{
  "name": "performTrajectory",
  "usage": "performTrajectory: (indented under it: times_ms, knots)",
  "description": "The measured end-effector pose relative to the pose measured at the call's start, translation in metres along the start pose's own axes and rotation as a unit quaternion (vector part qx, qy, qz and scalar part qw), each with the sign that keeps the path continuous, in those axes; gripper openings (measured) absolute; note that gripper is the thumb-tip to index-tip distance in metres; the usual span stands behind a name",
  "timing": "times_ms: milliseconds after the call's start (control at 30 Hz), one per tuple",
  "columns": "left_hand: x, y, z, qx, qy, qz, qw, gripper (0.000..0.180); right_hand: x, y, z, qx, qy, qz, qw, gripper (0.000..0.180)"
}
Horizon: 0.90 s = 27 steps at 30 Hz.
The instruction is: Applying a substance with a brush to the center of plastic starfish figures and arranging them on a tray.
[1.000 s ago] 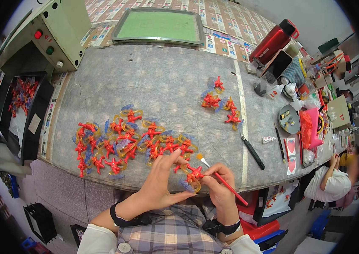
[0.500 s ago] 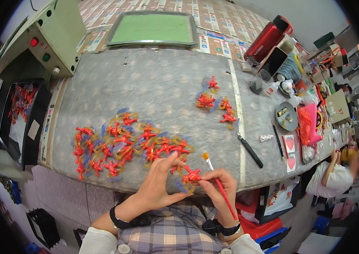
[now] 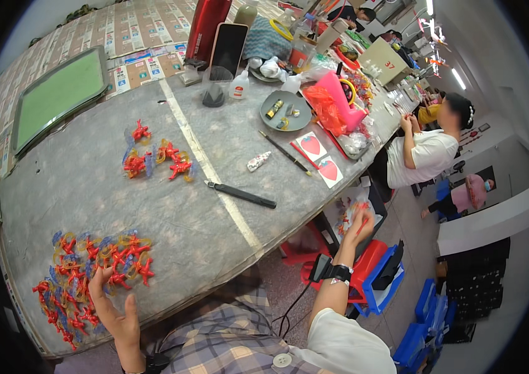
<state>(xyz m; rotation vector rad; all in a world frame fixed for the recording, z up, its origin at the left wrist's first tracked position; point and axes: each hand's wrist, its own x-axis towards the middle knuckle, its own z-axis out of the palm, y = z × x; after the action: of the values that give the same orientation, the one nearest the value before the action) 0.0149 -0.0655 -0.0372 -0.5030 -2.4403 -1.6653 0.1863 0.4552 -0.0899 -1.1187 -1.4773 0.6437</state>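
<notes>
Grey sheeting across the table [image 3: 177, 243], crossed by a pale tape strip [image 3: 198, 149]. Next in size, a green tray [image 3: 62, 93] with a metal rim, lying at the far left. Below the table's near edge, toward the right, a black bin [image 3: 324, 230] with a white lining. Near the table's left corner, a crowded pile of red figures [image 3: 74, 272] with translucent blue and amber parts. At the far side, a red bottle [image 3: 207, 31], upright. Beside the pile, the left hand [image 3: 118, 321], thumb and forefinger spread wide; impossible to tell whether touching. Over the bin, the right hand [image 3: 359, 224], fingers drawn narrow around a thin red handle [image 3: 362, 229]. Near the bottle, a dark-screened phone [image 3: 228, 48], then a grey plate [image 3: 300, 118] holding small objects. Left of the tape, well apart from the pile, a small group of similar figures [image 3: 168, 151]. Across the tape, a slim black tool [image 3: 243, 194]. Farther right, two white cards [image 3: 328, 171] with red shapes.
</notes>
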Motion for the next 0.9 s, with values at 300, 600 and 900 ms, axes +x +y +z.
performTrajectory:
  times_ms: [300, 600, 900]
  knots:
    - [0.021, 0.025, -0.009, 0.082, 0.017, 0.066, 0.994, 0.041, 0.049, 0.19, -0.034, 0.011, -0.012, 0.16, 0.987, 0.019]
    - [0.02, 0.028, -0.008, 0.061, 0.009, 0.082, 0.995, 0.039, -0.035, -0.192, 0.093, 0.177, -0.371, -0.084, 0.908, 0.026]
    - [0.014, 0.023, -0.013, 0.038, 0.015, 0.083, 0.996, 0.031, -0.161, -0.24, 0.198, -0.12, -0.619, -0.495, 0.598, 0.027]
